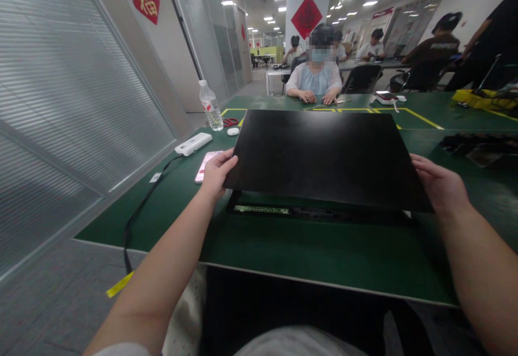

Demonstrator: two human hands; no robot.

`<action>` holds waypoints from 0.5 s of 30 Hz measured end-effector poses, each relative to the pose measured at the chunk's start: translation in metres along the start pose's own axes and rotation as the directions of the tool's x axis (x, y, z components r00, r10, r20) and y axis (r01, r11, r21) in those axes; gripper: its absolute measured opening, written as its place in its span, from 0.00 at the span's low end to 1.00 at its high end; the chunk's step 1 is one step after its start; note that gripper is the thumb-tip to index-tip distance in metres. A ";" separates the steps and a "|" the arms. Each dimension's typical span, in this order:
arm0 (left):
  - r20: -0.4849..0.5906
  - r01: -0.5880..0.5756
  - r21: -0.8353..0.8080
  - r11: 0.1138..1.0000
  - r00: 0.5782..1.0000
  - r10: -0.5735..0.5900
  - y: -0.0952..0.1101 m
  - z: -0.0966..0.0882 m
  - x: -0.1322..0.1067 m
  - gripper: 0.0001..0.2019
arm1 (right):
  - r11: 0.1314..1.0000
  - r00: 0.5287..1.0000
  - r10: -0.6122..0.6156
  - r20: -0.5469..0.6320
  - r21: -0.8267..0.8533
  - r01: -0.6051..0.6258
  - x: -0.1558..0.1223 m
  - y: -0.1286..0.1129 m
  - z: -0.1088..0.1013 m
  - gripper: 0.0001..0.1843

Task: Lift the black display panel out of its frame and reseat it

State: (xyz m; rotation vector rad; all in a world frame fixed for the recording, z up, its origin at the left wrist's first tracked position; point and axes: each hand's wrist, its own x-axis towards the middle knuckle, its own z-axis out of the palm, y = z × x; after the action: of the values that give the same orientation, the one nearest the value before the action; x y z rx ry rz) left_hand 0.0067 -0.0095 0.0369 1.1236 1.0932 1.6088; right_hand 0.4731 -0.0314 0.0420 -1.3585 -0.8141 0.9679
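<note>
From my remote post I see two bare hands at work over a green tabletop with a pale edge. Left hand grasps the left edge of a flat, black rectangular panel, thumb on top. Right hand grips its right edge. Panel sits mid-table, near edge raised over a dark, narrow-bordered frame; a green circuit strip shows at the frame's near left. Far-edge contact: I cannot tell. Just beside the left hand, a pink-screened phone; farther left, a white oblong device. Far left, a clear, white-capped plastic bottle stands near red-handled scissors. Across the table, a person in light clothing sits, both hands low at the tabletop.
</note>
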 end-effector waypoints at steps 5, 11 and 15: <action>0.005 0.055 0.001 0.999 0.998 -0.055 0.002 0.001 -0.001 0.30 | 0.987 0.984 0.157 0.079 -0.037 -0.155 -0.011 -0.006 -0.001 0.19; 0.085 0.130 0.045 0.990 0.987 -0.133 -0.002 -0.001 0.003 0.27 | 0.995 0.996 0.086 0.011 -0.056 -0.085 -0.010 -0.007 0.000 0.13; 0.103 0.079 0.283 0.956 0.988 -0.113 -0.009 -0.003 0.006 0.20 | 0.993 0.995 0.074 -0.074 0.099 -0.067 -0.010 -0.011 0.000 0.09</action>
State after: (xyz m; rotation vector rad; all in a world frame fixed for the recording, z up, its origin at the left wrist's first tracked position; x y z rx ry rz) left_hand 0.0043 -0.0021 0.0286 1.3095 1.3025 1.3226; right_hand 0.4699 -0.0400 0.0532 -1.3398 -0.6566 0.9911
